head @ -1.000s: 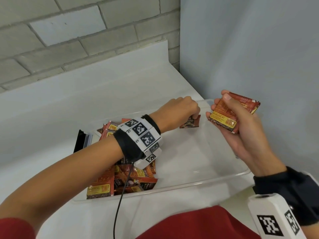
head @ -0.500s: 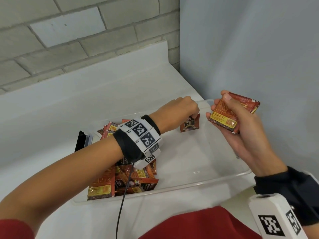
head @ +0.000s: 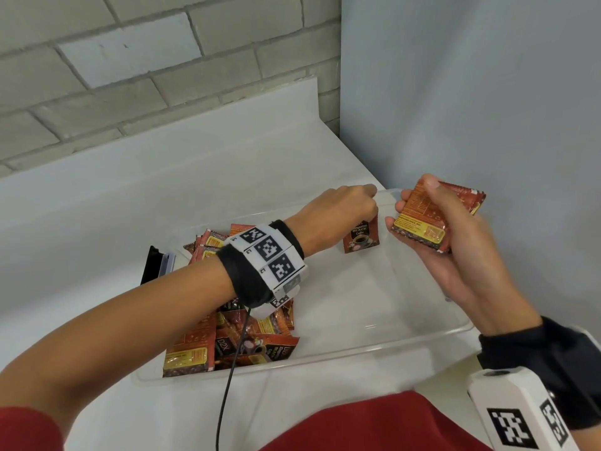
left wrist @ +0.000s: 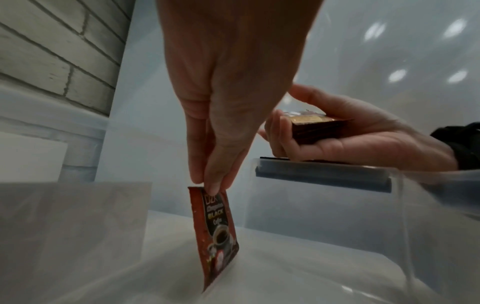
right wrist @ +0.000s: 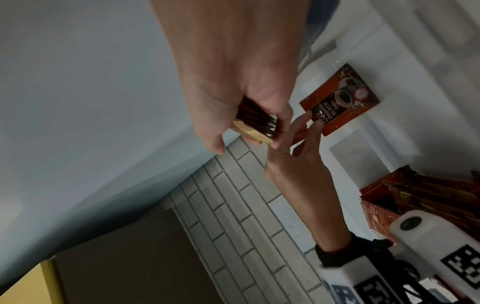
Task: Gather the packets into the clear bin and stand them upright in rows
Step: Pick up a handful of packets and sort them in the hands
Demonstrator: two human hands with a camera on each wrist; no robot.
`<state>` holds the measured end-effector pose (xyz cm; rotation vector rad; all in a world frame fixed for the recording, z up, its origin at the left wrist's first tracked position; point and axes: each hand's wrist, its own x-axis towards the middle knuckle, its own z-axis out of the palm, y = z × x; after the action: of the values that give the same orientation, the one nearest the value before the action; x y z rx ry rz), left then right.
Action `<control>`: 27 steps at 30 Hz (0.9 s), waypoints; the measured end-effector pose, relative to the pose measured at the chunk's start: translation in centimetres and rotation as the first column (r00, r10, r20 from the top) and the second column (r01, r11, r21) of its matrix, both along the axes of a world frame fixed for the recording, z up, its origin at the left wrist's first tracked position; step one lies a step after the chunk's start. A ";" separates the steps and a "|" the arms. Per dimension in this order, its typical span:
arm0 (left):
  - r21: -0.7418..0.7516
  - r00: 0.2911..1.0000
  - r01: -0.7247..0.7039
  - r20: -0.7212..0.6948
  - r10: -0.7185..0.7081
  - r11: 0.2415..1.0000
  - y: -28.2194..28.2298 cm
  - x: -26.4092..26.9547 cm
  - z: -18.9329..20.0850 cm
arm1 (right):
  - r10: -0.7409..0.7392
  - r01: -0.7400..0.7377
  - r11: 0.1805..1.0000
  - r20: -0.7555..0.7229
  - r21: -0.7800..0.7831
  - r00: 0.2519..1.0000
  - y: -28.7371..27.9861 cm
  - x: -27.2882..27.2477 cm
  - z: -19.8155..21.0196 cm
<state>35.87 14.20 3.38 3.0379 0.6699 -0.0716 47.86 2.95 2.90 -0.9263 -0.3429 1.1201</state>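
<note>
Left hand (left wrist: 221, 86) fingers (left wrist: 207, 181) pinched the top edge of one coffee packet (left wrist: 217, 230) — it stood upright, bottom edge seemingly touching the floor of the clear bin (head: 374, 348) near its far right corner. Right hand (head: 455, 255) fingers curled round a stack of packets (head: 429, 219), held just above the bin's right end. Loose packet pile (head: 227, 340) lay at the left end, on the white desk (head: 97, 229).

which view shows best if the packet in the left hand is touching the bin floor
Left wrist: the single packet shows full length, bottom corner on the clear bin floor, top pinched by the left hand. Head view hides its top; right wrist shows only its face.
</note>
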 end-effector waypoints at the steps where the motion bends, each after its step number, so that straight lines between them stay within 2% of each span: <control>1: -0.023 1.000 -0.003 0.016 0.004 1.000 0.2 -0.1 0.1 | 0.013 -0.013 1.000 -0.023 -0.002 1.000 0.0 0.0 0.0; 5: -0.091 0.982 -0.015 0.186 0.031 0.996 1.4 -0.9 0.5 | 0.091 -0.089 0.996 -0.138 0.019 0.986 -0.3 0.3 0.1; 8: -0.203 0.921 -0.029 0.374 0.105 0.979 1.7 -1.5 1.7 | 0.159 -0.154 0.987 -0.161 0.042 0.974 -0.4 0.3 0.2; 10: -0.307 0.871 -0.014 0.463 0.162 0.952 1.3 -1.9 2.7 | 0.218 -0.210 0.975 -0.118 0.070 0.969 -0.3 0.2 0.3; 12: -0.460 0.849 0.023 0.477 0.225 0.888 0.6 -2.4 3.7 | 0.272 -0.268 0.960 -0.043 0.078 0.961 -0.4 -0.1 0.3; 14: -0.592 0.861 0.044 0.432 0.270 0.804 0.2 -2.7 4.1 | 0.310 -0.311 0.948 0.028 0.069 0.950 -0.4 -0.3 0.4; 18: -0.717 0.855 0.052 0.391 0.339 0.695 -0.3 -3.3 4.0 | 0.319 -0.323 0.945 0.083 0.040 0.944 -0.4 -0.5 0.4; 20: -0.738 0.829 0.060 0.412 0.379 0.672 -0.5 -3.5 4.0 | 0.323 -0.328 0.944 0.102 0.032 0.941 -0.4 -0.6 0.4; 24: -0.720 0.770 0.079 0.483 0.417 0.690 -0.5 -4.1 4.4 | 0.335 -0.341 0.939 0.109 0.050 0.936 -0.3 -0.5 0.2; 27: -0.718 0.739 0.162 0.543 0.400 0.677 -0.5 -4.7 5.3 | 0.394 -0.398 0.917 0.089 0.034 0.915 0.1 -0.4 -0.1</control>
<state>31.16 13.74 8.63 1.9817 0.5769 0.5928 47.47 3.03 2.77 -0.8790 -0.6450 1.4391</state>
